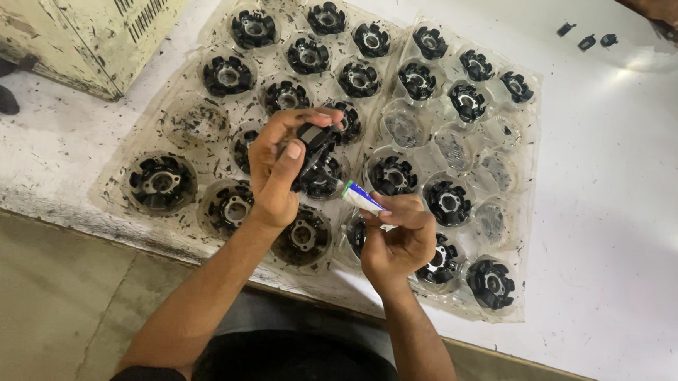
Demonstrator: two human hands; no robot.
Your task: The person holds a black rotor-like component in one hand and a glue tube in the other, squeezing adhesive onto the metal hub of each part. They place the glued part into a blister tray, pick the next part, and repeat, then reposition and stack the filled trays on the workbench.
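Head view. We look down on a white surface (623, 228) carrying two clear plastic trays (509, 184) set side by side, their round pockets mostly filled with black round parts (228, 75); several pockets on the right tray hold none.

Left hand (278, 176): raised over the middle of the trays, fingers curled together and clamped on a small black part (313, 139). The thumb lies across the near face of the part, the index finger arches over its top. We note the grip is tight, with no gap visible between fingers and part.

Right hand (400, 236): lower and to the right, over the near edge of the trays. Fingers folded shut around a small tube (362, 197), white with a blue and green band. The tube's tip points up and left toward the black part held in the left hand; we cannot tell whether tip and part touch.

At the upper left stands a cream-coloured metal cabinet (92, 23) with vent slots, just beside the trays. At the upper right, another person's hand (677, 19) rests at the edge of the surface, with a few small black pieces (587, 37) lying near it, well apart from the trays. Dark specks litter the surface around the left tray.
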